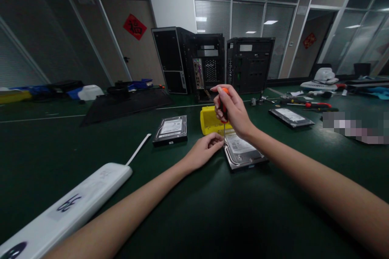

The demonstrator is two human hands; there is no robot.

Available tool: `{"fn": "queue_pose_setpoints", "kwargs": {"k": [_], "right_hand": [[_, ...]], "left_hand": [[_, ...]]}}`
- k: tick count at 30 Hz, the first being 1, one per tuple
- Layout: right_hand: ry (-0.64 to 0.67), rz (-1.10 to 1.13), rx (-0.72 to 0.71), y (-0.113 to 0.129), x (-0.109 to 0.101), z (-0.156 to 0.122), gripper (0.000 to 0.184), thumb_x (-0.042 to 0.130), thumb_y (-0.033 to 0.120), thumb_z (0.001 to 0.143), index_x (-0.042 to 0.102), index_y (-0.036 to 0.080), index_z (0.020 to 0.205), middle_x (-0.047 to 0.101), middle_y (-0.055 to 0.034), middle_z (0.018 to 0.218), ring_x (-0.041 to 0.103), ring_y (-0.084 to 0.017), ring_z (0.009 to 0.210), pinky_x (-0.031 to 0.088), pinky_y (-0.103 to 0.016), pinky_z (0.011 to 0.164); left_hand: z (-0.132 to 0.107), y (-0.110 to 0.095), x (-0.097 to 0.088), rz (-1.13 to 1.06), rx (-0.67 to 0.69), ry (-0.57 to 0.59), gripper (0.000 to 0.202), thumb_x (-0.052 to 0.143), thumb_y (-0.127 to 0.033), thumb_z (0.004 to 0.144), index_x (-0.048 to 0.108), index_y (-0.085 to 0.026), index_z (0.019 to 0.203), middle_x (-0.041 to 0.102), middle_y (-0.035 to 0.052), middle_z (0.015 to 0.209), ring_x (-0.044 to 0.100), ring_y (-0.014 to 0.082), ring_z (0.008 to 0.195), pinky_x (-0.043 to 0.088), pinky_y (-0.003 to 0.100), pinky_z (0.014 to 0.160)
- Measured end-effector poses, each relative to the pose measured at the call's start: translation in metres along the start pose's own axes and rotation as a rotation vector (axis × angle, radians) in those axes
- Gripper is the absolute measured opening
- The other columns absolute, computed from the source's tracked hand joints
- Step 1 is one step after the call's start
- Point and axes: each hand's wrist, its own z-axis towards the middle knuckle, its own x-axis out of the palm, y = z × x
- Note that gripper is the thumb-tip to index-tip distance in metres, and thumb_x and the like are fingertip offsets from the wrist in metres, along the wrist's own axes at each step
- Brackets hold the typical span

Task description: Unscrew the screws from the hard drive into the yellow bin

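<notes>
Hard drive [243, 155] lies down toward the tabletop's [188, 210] near edge from the right hand [234, 109], whose fingers grip a screwdriver [223, 114]; left hand [205, 150], hold unclear, curls nearer.

My right hand [233, 108] holds a red and black screwdriver [223, 113] upright, its thin metal tip down at the edge of a flat silver hard drive [242, 151]. My left hand [206, 148] curls beside that edge. Behind the drive sits a yellow plastic box [209, 119].
</notes>
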Motion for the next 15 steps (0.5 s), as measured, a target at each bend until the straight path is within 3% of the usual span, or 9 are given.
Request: {"fn": "queue_pose_setpoints", "kwargs": {"k": [15], "right_hand": [[-0.028,-0.011,-0.029,-0.0043,-0.0023,0.0002,0.025,0.046,0.046,0.085,0.048,0.024,0.097,0.041,0.0053,0.067,0.034,-0.003,0.043,0.026,-0.016,0.036]], "left_hand": [[-0.0003,-0.0015,0.0001,0.062,0.002,0.008,0.025,0.045,-0.034,0.088,0.057,-0.014,0.098,0.059,0.0037,0.089,0.052,0.0149,0.075,0.039,0.025,0.066]]}}
